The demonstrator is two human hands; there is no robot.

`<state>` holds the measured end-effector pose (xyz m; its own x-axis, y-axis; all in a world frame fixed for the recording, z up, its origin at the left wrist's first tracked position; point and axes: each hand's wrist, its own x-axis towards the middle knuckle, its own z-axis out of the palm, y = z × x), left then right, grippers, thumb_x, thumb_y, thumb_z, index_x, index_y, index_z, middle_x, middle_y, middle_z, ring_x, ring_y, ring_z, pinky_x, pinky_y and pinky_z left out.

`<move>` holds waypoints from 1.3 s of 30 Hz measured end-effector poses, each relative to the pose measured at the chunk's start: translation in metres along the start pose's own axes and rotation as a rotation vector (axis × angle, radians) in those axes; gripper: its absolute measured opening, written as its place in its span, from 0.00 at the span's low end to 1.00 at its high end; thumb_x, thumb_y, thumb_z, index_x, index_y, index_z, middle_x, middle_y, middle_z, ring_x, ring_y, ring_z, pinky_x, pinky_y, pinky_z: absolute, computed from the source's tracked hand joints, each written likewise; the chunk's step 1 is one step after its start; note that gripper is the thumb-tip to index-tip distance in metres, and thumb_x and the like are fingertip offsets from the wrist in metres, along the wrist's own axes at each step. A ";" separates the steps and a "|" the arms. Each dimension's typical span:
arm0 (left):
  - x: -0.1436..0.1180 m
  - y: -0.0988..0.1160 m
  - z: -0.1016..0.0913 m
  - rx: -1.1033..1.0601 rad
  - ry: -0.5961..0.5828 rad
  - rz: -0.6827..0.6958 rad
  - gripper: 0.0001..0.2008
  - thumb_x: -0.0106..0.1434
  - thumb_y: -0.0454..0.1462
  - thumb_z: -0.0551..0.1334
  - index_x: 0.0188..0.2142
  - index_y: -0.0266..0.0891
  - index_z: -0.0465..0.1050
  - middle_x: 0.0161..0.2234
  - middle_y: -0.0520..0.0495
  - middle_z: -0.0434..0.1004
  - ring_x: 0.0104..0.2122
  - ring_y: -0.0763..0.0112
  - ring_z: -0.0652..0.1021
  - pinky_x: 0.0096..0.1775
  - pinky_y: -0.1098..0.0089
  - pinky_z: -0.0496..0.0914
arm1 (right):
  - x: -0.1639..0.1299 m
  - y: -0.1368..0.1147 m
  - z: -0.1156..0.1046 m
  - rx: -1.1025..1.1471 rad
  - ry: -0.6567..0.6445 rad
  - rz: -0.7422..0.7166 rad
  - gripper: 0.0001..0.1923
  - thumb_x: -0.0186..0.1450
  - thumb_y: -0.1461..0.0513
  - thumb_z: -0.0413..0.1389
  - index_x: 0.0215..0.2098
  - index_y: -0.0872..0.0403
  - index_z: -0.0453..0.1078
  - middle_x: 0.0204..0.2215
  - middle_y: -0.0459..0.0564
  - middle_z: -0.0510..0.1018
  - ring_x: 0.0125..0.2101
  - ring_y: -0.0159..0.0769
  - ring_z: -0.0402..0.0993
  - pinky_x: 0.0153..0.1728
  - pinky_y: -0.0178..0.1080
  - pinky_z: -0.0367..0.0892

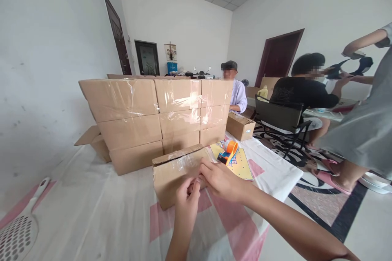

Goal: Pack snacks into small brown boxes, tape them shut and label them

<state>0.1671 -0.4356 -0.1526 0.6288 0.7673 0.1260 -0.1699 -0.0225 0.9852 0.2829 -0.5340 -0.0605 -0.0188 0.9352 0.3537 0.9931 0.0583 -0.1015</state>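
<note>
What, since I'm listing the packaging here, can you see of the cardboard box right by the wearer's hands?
The cardboard box is brown and oblong, with roughened edges. Shiny clear tape lies on its upper face, and a dark line, perhaps a gap, runs along the far top edge. It rests on the white-and-pink tablecloth, in front of the stacked boxes. The left hand and right hand meet at its right part, hiding some of it; whether they touch it is unclear.
</note>
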 end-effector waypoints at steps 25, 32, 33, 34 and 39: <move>0.000 0.010 0.003 -0.417 0.127 -0.119 0.33 0.56 0.52 0.73 0.55 0.35 0.78 0.22 0.59 0.52 0.22 0.80 0.55 0.24 0.76 0.54 | 0.077 0.045 0.004 0.496 0.020 0.036 0.08 0.73 0.61 0.45 0.36 0.52 0.61 0.37 0.49 0.68 0.36 0.37 0.66 0.42 0.42 0.64; -0.001 0.022 0.003 -0.405 0.090 -0.119 0.27 0.62 0.49 0.69 0.54 0.35 0.78 0.22 0.59 0.49 0.23 0.79 0.55 0.26 0.74 0.54 | 0.099 0.061 0.003 0.409 0.060 0.103 0.07 0.72 0.61 0.45 0.35 0.52 0.61 0.33 0.48 0.70 0.34 0.36 0.65 0.40 0.41 0.63; -0.002 0.024 0.003 -0.373 0.102 -0.083 0.25 0.62 0.49 0.68 0.53 0.34 0.79 0.23 0.59 0.50 0.24 0.79 0.56 0.27 0.74 0.55 | 0.101 0.064 0.003 0.394 0.046 0.104 0.08 0.72 0.61 0.45 0.35 0.52 0.61 0.33 0.48 0.70 0.34 0.37 0.65 0.40 0.41 0.63; -0.003 0.025 0.002 -0.330 0.117 -0.042 0.24 0.63 0.48 0.68 0.52 0.34 0.79 0.23 0.58 0.50 0.24 0.78 0.57 0.28 0.74 0.56 | 0.103 0.066 0.003 0.383 0.032 0.101 0.07 0.72 0.61 0.45 0.35 0.52 0.61 0.33 0.48 0.70 0.34 0.37 0.65 0.40 0.41 0.63; -0.009 0.028 -0.002 0.008 0.193 0.169 0.18 0.69 0.46 0.62 0.51 0.37 0.79 0.21 0.57 0.56 0.22 0.75 0.61 0.28 0.72 0.60 | 0.111 0.071 0.011 0.224 0.005 0.004 0.09 0.72 0.62 0.46 0.34 0.52 0.62 0.38 0.54 0.71 0.43 0.43 0.63 0.52 0.48 0.61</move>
<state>0.1556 -0.4419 -0.1264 0.4355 0.8601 0.2656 -0.2540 -0.1656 0.9529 0.3500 -0.4221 -0.0387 -0.0139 0.9337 0.3578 0.9429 0.1314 -0.3062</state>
